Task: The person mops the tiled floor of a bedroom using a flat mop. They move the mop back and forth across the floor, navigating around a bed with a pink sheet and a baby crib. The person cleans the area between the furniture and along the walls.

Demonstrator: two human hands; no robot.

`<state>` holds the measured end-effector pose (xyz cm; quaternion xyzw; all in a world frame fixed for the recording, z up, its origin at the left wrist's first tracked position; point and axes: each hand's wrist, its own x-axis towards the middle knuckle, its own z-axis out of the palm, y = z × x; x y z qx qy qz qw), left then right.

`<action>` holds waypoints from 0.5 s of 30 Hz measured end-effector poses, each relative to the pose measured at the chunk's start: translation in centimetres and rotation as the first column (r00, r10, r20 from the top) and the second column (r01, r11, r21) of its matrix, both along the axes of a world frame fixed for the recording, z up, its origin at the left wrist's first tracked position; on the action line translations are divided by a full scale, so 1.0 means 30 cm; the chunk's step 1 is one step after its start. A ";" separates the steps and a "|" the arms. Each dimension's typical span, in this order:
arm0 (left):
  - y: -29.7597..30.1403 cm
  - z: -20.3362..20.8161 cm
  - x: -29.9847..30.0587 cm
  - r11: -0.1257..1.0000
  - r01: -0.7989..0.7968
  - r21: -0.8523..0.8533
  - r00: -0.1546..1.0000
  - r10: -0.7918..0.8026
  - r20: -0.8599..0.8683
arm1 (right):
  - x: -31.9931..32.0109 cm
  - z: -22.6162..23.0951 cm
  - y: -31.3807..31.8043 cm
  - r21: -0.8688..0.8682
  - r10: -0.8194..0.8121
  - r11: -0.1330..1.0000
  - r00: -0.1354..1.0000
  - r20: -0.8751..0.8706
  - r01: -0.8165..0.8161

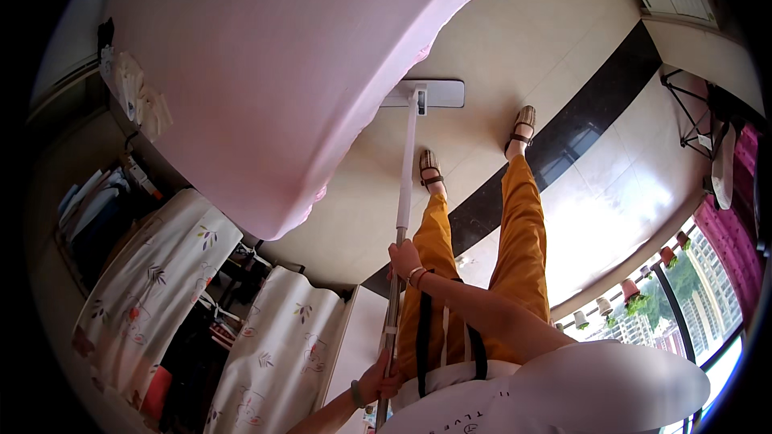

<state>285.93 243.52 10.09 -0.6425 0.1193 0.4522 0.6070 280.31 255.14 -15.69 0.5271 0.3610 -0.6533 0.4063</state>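
Note:
Both my hands grip the long pole of a flat mop (pixel 408 169), white toward its head and metallic higher up. My right hand (pixel 404 258), with a band at the wrist, is wrapped round the middle of the pole. Closer to me, my left hand (pixel 376 379) closes on the pole near its upper end and wears a green bracelet. The flat white mop head (pixel 445 94) lies on the tiled floor (pixel 482 56). Its left part reaches up to the edge of the pink-covered bed (pixel 265 72) and is partly hidden there.
My feet in plaid sandals (pixel 432 167) stand right of the pole. A dark stripe (pixel 587 104) crosses the floor behind them. Floral curtains (pixel 281 345) cover shelves at lower left. A black metal stand (pixel 687 112) and potted plants (pixel 633 289) by a window are at right.

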 end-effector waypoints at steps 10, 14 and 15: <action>0.160 -0.101 -0.217 0.929 0.358 0.092 0.932 -0.349 -0.100 | -0.138 -0.010 0.291 -0.023 -0.185 0.982 0.982 0.048 0.186; 0.507 -0.339 -0.475 0.813 0.567 0.131 0.806 -0.514 -0.294 | -0.368 -0.164 0.729 0.106 -0.209 0.970 0.973 -0.100 0.220; 0.646 -0.436 -0.557 0.790 0.594 0.152 0.778 -0.516 -0.358 | -0.422 -0.213 0.871 0.166 -0.161 0.969 0.976 -0.149 0.185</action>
